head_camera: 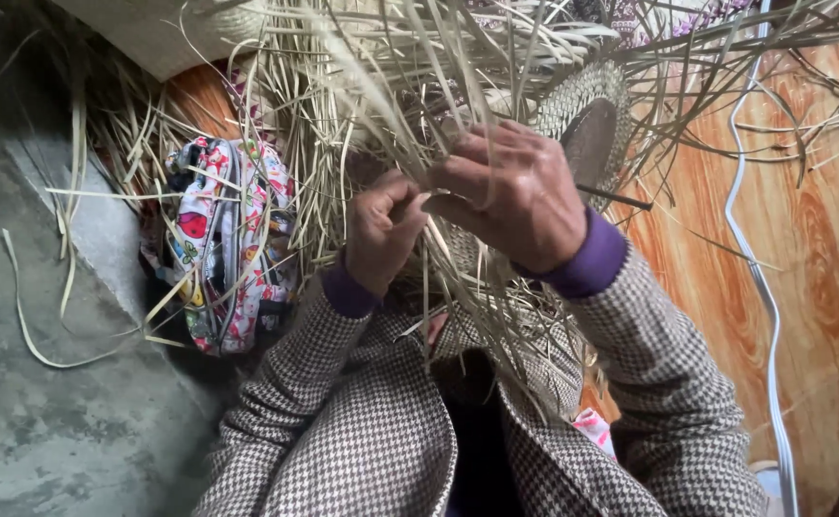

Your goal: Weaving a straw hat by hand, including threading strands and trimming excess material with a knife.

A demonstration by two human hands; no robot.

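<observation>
A great tangle of pale straw strips (381, 105) fans out over the person's lap, above the grey concrete floor (46, 421) and the wood-grain panel (812, 268). A colourful printed pouch (228, 244) lies at the floor's edge, left of the hands. The right hand (515, 191) grips a bunch of strips, fingers curled. The left hand (381, 230) pinches one strip tightly.
</observation>
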